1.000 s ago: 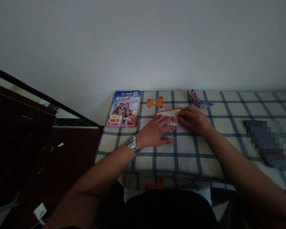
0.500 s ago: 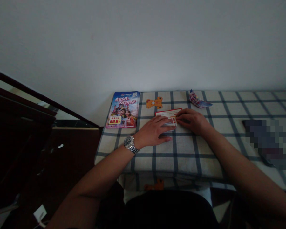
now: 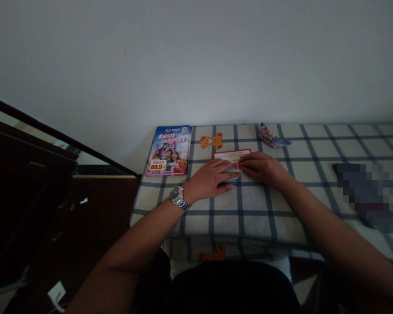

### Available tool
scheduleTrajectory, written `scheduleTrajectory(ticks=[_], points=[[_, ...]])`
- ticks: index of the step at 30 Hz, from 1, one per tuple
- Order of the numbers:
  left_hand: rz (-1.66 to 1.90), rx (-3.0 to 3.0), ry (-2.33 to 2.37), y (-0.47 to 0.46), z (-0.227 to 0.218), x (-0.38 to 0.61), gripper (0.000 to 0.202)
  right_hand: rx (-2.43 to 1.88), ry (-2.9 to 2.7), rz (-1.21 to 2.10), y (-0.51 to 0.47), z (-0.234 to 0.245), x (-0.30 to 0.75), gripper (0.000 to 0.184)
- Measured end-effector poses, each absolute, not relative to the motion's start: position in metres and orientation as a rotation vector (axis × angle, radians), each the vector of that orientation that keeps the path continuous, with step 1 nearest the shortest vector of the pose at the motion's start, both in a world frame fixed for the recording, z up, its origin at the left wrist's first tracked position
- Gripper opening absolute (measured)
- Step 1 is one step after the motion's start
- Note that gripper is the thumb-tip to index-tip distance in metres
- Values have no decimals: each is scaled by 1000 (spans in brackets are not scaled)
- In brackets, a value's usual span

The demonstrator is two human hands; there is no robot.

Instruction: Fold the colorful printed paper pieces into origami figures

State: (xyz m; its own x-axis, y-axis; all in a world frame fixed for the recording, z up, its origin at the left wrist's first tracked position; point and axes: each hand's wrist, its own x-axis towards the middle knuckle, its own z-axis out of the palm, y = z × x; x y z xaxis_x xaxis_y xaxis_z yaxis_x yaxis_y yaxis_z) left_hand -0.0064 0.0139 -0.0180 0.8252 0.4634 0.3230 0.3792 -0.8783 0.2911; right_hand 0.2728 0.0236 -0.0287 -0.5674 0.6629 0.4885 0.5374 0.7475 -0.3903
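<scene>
A red-and-white paper sheet (image 3: 231,155) lies on the checked cloth (image 3: 255,205), partly under both hands. My left hand (image 3: 211,179), with a metal watch at the wrist, lies flat on the sheet's near left part with fingers stretched out. My right hand (image 3: 263,168) rests on the sheet's right edge, its fingers curled and pinching the paper near the middle. The fingertips of the two hands almost meet. The lower part of the sheet is hidden beneath them.
A colourful flyer (image 3: 170,149) lies at the cloth's far left corner. An orange bear figure (image 3: 212,141) sits beside it. A small folded paper piece (image 3: 271,136) lies near the wall. A blurred dark object (image 3: 370,192) is at right. Dark furniture (image 3: 29,196) stands to the left.
My right hand has slid left along the sheet toward my left hand. My left hand has barely shifted.
</scene>
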Motion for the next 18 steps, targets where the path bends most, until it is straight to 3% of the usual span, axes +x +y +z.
scheduleTrajectory(ticks=[13,18], points=[[584,2785,588,19,-6,-18,39,-867,-2405,237,25,-30,275,19],[581,2799,610,22,-10,-19,27,-852,-2428,213,23,-28,274,19]])
